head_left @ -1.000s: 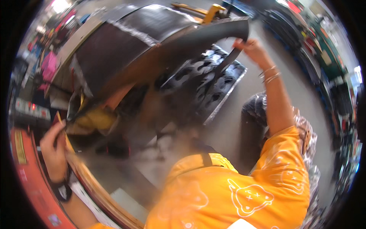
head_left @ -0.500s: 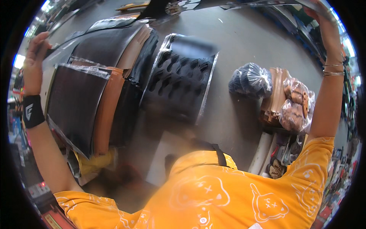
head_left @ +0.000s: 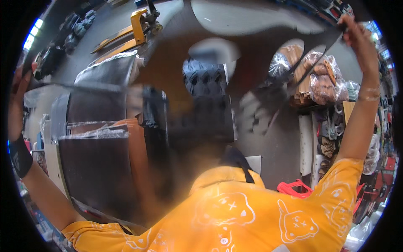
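A thin dark sheet with large rounded cut-out holes hangs stretched between my raised arms, blurred by motion. At the upper right, my right hand pinches one end of it. My left hand, dim and smeared at the far left rim, is closed around the other end; its fingers show only in part. Through the holes I see a dark panel with rows of sole-shaped forms lying on the floor beyond.
To the left stand stacks of dark sheets with brown sheets alongside. A yellow pallet jack is at the back. On the right are plastic-wrapped brown pieces, shoes on a rack and a red plastic item.
The sheet has come down from the upper edge and now spans the middle of the view. My left hand is lower and farther out; my right hand is slightly lower. The view has shifted.
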{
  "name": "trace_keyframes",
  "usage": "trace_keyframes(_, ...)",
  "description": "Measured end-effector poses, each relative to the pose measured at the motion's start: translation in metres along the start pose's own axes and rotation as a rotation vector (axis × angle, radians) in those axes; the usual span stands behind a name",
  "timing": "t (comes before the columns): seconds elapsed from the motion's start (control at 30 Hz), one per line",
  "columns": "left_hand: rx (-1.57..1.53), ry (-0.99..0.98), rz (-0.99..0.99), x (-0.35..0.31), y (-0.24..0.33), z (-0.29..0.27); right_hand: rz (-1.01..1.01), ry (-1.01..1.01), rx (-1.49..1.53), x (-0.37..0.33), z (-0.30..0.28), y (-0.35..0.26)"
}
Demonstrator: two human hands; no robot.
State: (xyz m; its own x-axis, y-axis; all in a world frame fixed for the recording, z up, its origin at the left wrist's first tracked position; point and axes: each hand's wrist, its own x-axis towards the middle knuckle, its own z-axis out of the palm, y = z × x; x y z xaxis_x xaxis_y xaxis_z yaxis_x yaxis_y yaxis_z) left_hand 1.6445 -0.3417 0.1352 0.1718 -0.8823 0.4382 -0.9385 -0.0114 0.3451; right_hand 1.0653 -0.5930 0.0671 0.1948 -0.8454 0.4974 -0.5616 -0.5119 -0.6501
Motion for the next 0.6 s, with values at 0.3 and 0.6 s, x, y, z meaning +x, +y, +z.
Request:
trace_keyframes(0.3,0.148,-0.413,0.205,0.125,-0.167,0.172,0.568,-0.254,0.030,0.019,0.150,0.072)
trace_keyframes(0.6,0.077,0.117,0.201,0.044,-0.316,0.653,0.221,-0.146,-0.354,-0.029,0.483,0.377)
